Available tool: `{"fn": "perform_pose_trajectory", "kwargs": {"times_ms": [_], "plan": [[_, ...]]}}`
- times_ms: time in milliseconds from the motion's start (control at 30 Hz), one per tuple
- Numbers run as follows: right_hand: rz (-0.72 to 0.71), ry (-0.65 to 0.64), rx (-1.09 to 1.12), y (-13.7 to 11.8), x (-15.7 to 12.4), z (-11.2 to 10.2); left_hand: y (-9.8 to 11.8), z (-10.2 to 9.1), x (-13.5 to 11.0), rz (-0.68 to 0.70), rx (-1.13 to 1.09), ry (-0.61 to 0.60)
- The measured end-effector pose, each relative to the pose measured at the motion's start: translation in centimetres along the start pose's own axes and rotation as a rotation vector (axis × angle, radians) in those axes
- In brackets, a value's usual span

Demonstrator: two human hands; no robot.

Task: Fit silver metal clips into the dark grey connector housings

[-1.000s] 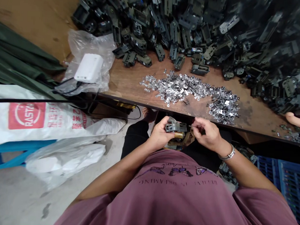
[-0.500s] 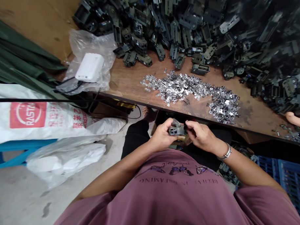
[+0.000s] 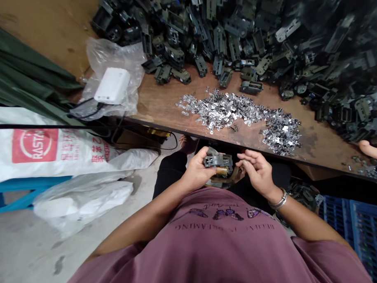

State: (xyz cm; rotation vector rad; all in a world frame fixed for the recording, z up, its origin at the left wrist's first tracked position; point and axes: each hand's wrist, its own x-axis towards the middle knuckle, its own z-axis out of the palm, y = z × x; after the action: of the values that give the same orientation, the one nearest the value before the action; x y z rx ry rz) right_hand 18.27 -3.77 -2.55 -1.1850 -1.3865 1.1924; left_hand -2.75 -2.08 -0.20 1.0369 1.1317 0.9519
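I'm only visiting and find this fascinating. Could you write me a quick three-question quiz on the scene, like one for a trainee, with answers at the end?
1. True or false: a silver band circles the wrist of the right hand.

2. What holds the dark part?
A) the right hand
B) the left hand
C) neither hand

3. Fill in the missing word: the small silver bits lie spread on the brown ____.

Key
1. True.
2. B.
3. table.
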Motion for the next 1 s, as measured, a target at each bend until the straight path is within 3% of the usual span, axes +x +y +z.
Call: {"fn": "perform_pose_trajectory", "kwargs": {"times_ms": [100,233,367,467,567,667,733,867,933,1000], "plan": [[0.283,0.019,0.261,-0.3,1.0,1.5,0.0,0.2,0.0,-0.007,-0.041,0.014],[0.505,0.006,0.579,-0.3,2.2,3.6,-0.8,0.4,0.0,0.041,-0.02,0.029],[0.61,-0.099,0.821,0.1,2.6,3.7,-1.7,-0.4,-0.2,0.115,0.038,0.02],[0.578,-0.165,0.798,0.2,2.5,2.8,-1.3,-1.4,-0.2,0.007,0.004,-0.153],[0.485,-0.164,0.564,0.2,2.4,2.1,-0.6,-2.1,0.0,-0.168,-0.117,-0.314],[0.367,-0.246,0.272,0.0,2.9,1.9,-0.5,-1.8,0.5,-0.3,-0.193,-0.243],[0.217,-0.301,0.017,-0.4,4.0,1.3,-0.5,-1.3,0.8,-0.336,-0.22,-0.185],[-0.19,-0.153,-0.612,-1.4,8.4,-0.5,-0.1,-0.3,1.2,-0.333,-0.414,-0.172],[-0.268,-0.101,-0.845,-1.5,11.0,-1.0,0.3,0.0,1.4,-0.329,-0.49,-0.161],[-0.246,-0.156,-1.053,-1.4,13.1,-1.1,0.7,0.2,1.6,-0.322,-0.518,-0.148]]}}
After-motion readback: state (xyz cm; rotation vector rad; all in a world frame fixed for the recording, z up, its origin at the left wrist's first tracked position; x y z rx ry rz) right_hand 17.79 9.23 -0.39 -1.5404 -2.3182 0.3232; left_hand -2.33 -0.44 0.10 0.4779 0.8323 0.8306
